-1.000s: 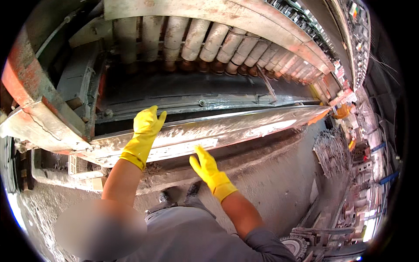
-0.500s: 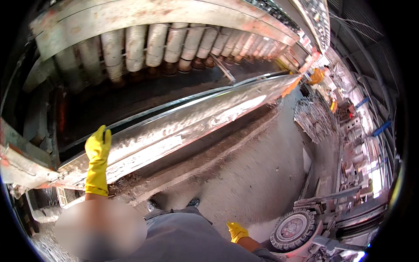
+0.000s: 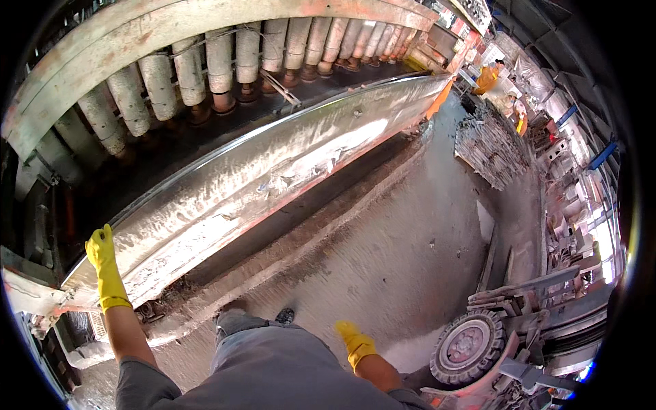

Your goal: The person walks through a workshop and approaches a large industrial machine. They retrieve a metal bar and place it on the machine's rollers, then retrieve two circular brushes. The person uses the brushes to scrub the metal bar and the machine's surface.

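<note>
Metal sheet (image 3: 273, 171): long, curved, shiny, streaked with grime; runs from lower left up to far right, lying along the machine bed below a row of pale rollers (image 3: 219, 65).

Left hand (image 3: 102, 263): yellow glove, fingers straight and together, flat against the near left end of the sheet. Grip open, nothing clasped; palm just rests on the metal edge.

Below the sheet: dark gap, then a crusted ledge of dirt, then concrete floor (image 3: 410, 239), dusty and scuffed. My grey trousers (image 3: 273, 369) and one shoe tip (image 3: 285, 316) at bottom centre.

Right hand (image 3: 354, 339): yellow glove, hanging low beside my hip, well apart from the sheet, touching nothing. Fingers look loosely curled; cannot tell for sure how far the grip is closed.

Further right: forklift wheel (image 3: 471, 348) with its frame near my right side. Far back, stack of grey metal pieces (image 3: 488, 143) on the floor, and a person in orange (image 3: 487, 76) by the sheet's far end.
</note>
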### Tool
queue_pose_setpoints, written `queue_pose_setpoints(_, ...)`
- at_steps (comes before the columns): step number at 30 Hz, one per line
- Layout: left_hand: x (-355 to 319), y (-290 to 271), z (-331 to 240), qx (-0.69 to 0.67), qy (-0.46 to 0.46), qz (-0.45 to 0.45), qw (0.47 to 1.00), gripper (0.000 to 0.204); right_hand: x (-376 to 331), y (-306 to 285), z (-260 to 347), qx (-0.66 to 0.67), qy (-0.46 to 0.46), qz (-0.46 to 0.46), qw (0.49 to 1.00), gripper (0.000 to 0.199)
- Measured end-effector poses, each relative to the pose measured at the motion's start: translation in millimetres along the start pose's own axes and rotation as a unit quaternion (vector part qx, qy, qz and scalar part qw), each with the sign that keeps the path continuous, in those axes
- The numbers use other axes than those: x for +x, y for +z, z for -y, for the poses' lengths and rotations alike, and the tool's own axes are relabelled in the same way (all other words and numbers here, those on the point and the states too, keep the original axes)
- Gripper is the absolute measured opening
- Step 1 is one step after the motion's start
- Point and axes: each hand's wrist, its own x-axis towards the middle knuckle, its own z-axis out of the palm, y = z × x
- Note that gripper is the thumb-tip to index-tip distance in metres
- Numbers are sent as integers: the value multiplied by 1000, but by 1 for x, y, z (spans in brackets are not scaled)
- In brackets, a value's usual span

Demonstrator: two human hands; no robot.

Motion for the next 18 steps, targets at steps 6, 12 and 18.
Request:
queue_pose_setpoints(6, 15, -8, -52, 18, -75, 65, 995, 53, 55, -48, -57, 152, 73, -127, 978, 49)
queue_pose_setpoints(12, 8, 29, -189, -58, 37, -47, 997, 33, 58, -23, -101, 77, 86, 4, 993, 42)
queue_pose_setpoints(18, 22, 56, -392, -125, 151, -123, 973, 25, 14, -53, -113, 7, 12, 114, 993, 49)
